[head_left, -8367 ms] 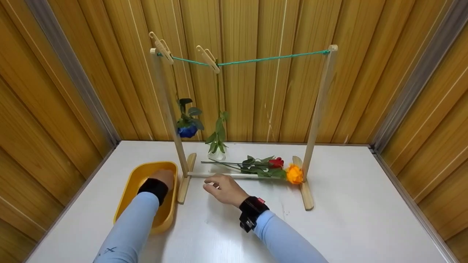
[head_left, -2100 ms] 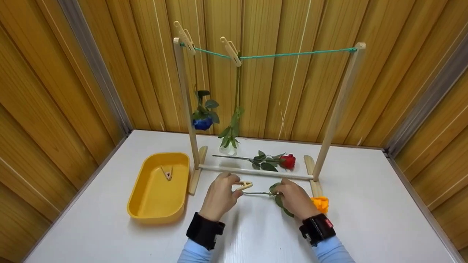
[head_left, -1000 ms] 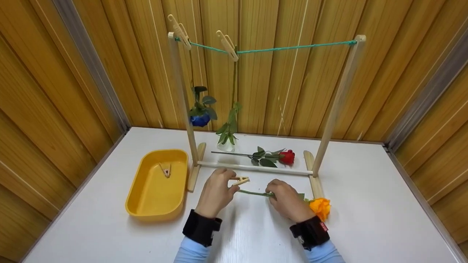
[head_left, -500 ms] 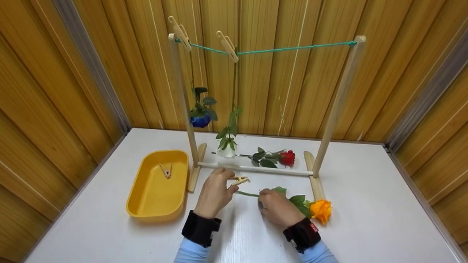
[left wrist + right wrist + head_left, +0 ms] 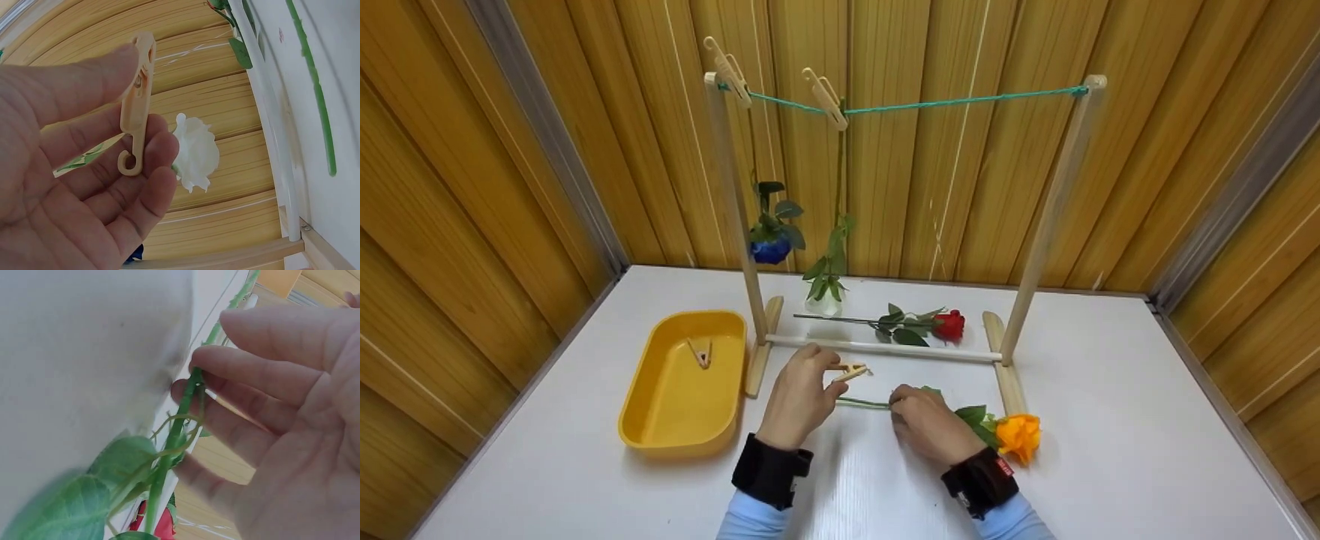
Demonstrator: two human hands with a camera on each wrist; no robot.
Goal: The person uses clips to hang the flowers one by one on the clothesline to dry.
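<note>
My left hand (image 5: 799,394) pinches a beige plastic clothespin (image 5: 138,107) between thumb and fingers; its hooked end shows in the left wrist view. Close by, my right hand (image 5: 934,427) has its fingers around the green stem (image 5: 183,405) of an orange rose (image 5: 1018,437), low over the white table. The bare stem end points left, below the clothespin. Overhead, two clothespins on a green cord (image 5: 960,102) hold a blue rose (image 5: 771,247) and a white rose (image 5: 825,300), heads down. Behind the lower bar lies a red rose (image 5: 949,325).
A wooden frame carries the cord between its left post (image 5: 733,202) and right post (image 5: 1050,217), with a lower bar (image 5: 885,348) just beyond my hands. At left stands a yellow tray (image 5: 634,397) holding another clothespin (image 5: 701,354). Wood-patterned walls enclose the table.
My left hand came out of the tray with a clothespin. The orange rose was brought in front of the bar, away from the red one. My right hand shifted left along its stem.
</note>
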